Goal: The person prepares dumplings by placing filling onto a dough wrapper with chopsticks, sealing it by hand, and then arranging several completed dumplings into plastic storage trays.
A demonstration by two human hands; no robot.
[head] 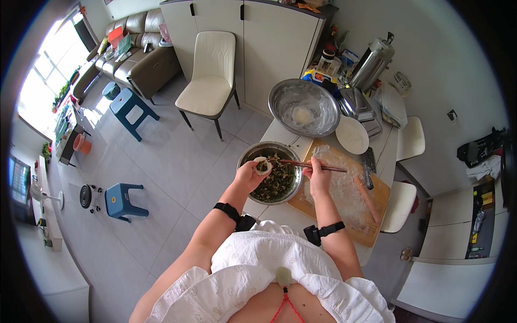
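A round dough wrapper (pixel 262 166) rests in my left hand (pixel 247 177), with a dab of chopped green filling at its middle. In my right hand (pixel 318 177) is a pair of wooden chopsticks (pixel 301 163), their tips reaching left to the wrapper. Beneath both lies a steel bowl (pixel 298 183) of chopped green filling (pixel 278 183). Right of the bowl, a floured wooden board (pixel 355 232) carries a rolling pin (pixel 366 200) and a knife with a dark handle (pixel 368 177).
A large steel basin (pixel 278 99) with a lump of dough (pixel 302 116) stands behind the bowl, next to a white plate (pixel 352 135). Steel lidded containers (pixel 357 104) and a tall steel flask (pixel 371 62) crowd the table's far end. A cream chair (pixel 212 80) stands beyond the table.
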